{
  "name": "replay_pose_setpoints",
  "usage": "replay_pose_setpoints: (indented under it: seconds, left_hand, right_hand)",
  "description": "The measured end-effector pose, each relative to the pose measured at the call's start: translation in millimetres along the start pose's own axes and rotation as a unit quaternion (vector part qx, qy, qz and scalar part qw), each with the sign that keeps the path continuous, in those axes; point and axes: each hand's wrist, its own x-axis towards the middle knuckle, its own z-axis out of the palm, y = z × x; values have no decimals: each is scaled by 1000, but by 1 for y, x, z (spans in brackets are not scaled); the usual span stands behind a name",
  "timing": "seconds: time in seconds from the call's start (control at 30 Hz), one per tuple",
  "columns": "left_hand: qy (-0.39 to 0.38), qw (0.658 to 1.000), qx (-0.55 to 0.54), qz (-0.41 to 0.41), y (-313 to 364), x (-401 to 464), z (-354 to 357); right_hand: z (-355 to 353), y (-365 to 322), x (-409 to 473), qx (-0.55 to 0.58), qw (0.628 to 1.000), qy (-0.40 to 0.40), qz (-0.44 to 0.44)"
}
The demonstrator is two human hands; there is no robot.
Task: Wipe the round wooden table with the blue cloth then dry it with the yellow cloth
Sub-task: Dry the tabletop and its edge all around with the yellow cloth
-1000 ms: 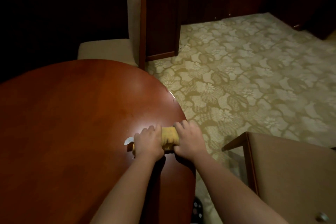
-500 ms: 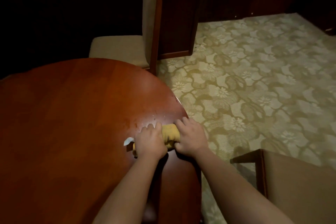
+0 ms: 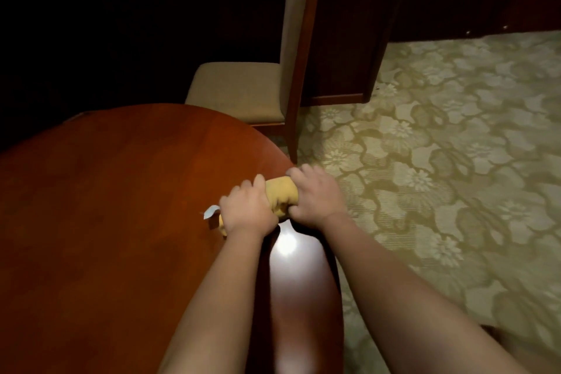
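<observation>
**Drying pass under way at the surface's right rim**

1. Surface (image 3: pixel 106 222) — your landmark: the round, red-brown wooden top fills the lower left of the view. A bright glare sits on it just near-side of your hands; I cannot tell from this whether damp patches remain.

2. Carpet (image 3: pixel 440 176) — pale floral pattern, off the right rim of the surface.

3. Chair (image 3: pixel 243 88) — beige seat and upright back, at the far edge of the surface, its seat partly tucked under the rim.

4. Left hand (image 3: pixel 247 209) — on the surface close to its right rim, fingers (image 3: pixel 243 187) curled over the left end of the roll and clenched on it.

5. Right hand (image 3: pixel 314 196) — at the very rim of the surface, fingers wrapped round the right end of the same roll.

6. Yellow cloth (image 3: pixel 280 196) — bunched into a short roll, pressed on the surface between your two hands, right by the rim. A small pale tag (image 3: pixel 211 211) sticks out just left of your left hand.

7. Blue cloth — not in view.

Judgement: you are in the second step, drying. Your next move calls for steady downward pressure while you carry the roll along the rim and inward over the surface's middle and left; keep your right hand from slipping off the edge.
</observation>
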Motion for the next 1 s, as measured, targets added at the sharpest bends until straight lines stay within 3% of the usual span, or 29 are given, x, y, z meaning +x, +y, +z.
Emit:
replay_pose_setpoints:
  seconds: [0.5, 0.73, 1.0]
  left_hand:
    - [-100, 995, 14, 15, 3, -98, -7]
    - [-69, 997, 13, 36, 0, -62, -1]
    - [-26, 999, -12, -46, -9, 28, -3]
  right_hand:
    - [-15, -27, -98, -28, 998, -57, 14]
    - [-1, -11, -67, 7, 1000, -5, -8]
    - [6, 8, 49, 9, 995, -7, -100]
